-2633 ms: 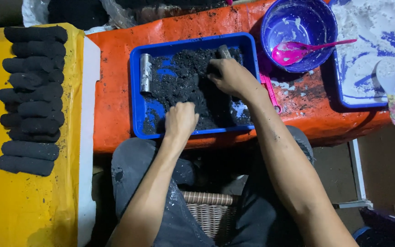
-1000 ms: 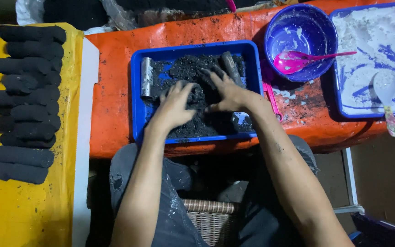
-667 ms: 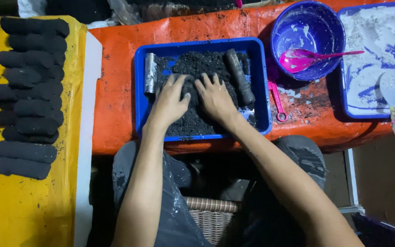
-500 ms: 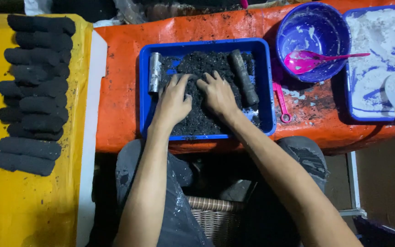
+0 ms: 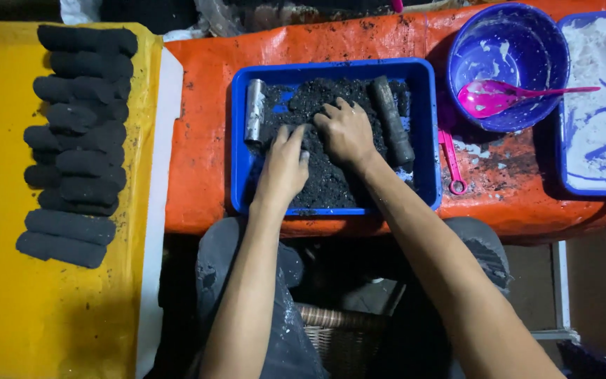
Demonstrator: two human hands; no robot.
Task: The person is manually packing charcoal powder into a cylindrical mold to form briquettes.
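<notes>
Orange tabletop (image 5: 205,140) under a blue tray (image 5: 426,133) of black crumbly mix (image 5: 331,179); I see both hands pressed palm-down into it, side by side. Left hand (image 5: 283,167) and right hand (image 5: 345,132) have fingers spread, grasping nothing. Metal tube (image 5: 254,111) just left of the left hand, dark cylinder (image 5: 393,121) just right of the right hand, black briquettes (image 5: 78,140) on yellow sheet (image 5: 8,281) well apart to the left.

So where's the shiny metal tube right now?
In the head view, the metal tube lies along the left inner edge of the blue tray, beside the black crumbly mix, just left of the left hand.
</notes>
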